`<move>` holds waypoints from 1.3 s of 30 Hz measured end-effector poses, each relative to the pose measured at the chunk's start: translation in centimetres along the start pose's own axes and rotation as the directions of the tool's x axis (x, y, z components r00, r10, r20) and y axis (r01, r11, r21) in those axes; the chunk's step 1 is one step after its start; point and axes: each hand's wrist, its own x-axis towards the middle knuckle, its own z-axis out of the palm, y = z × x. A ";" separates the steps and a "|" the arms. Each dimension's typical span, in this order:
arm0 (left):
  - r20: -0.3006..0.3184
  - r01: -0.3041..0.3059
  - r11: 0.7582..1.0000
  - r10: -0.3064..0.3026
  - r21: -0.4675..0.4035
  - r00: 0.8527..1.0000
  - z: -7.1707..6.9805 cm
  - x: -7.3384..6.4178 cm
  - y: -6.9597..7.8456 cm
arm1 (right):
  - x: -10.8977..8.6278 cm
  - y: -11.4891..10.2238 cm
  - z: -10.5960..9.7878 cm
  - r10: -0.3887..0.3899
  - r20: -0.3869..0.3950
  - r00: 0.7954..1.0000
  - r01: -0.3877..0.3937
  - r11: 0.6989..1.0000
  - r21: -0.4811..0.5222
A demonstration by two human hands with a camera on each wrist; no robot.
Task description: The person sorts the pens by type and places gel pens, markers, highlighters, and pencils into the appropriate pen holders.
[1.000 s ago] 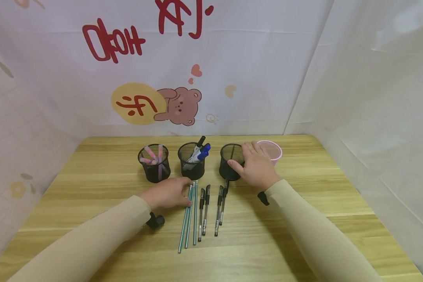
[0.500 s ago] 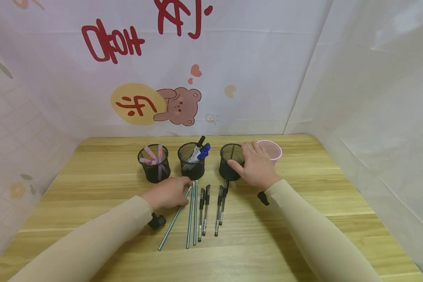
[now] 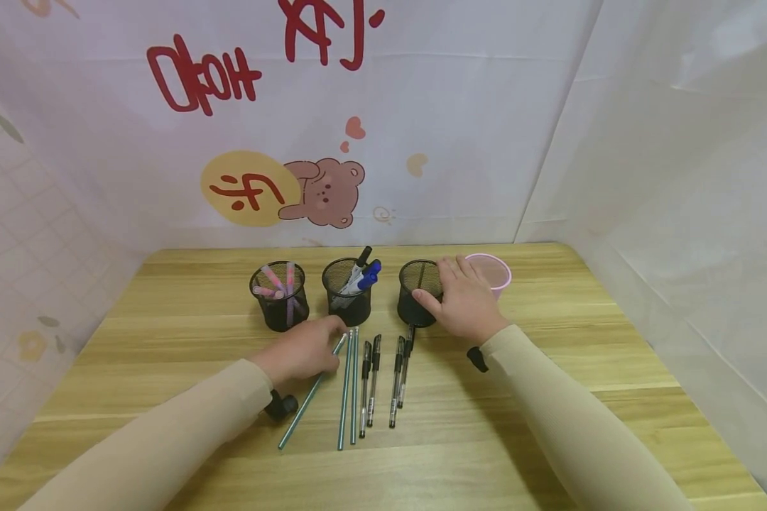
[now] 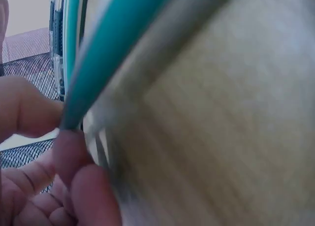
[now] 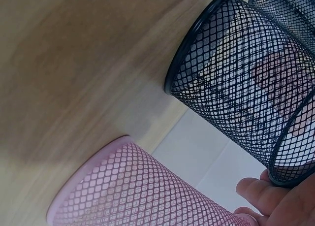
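On the wood-grain table (image 3: 588,419), the left hand (image 3: 303,349) pinches a slim teal pencil (image 3: 303,407) slanted beside two matching pencils (image 3: 354,397); beyond, the right hand (image 3: 469,304), fingers nearly straight, touches a round black wire-mesh cup (image 3: 414,311) near a pink mesh cup (image 5: 142,191).

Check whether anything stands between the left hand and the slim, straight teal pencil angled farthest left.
Nothing visible does: the left hand pinches the slim, straight teal pencil, and two other teal pencils lie to its right.

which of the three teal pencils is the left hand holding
The leftmost teal pencil, pinched by the left hand; it slants clearly, while the other two pencils lie nearly side by side to its right.
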 end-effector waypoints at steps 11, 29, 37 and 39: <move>-0.095 -0.144 0.978 0.131 -0.150 0.987 -1.0 -0.3 -0.2 | 0.1 -0.1 -0.1 0.006 -0.002 1.000 -0.006 1.000 0.007; -0.262 -0.332 0.884 0.252 -0.329 0.932 -2.1 -1.5 3.1 | 0.0 0.0 -0.1 -0.003 -0.007 1.000 0.003 1.000 0.001; -0.367 -0.370 0.869 0.243 -0.328 0.898 -2.5 -1.1 4.4 | 0.0 0.2 0.2 0.006 -0.008 1.000 -0.006 1.000 0.004; -0.400 -0.388 0.857 0.241 -0.340 0.884 -2.5 -0.9 4.7 | 0.0 0.2 0.3 0.006 -0.010 1.000 -0.006 1.000 0.003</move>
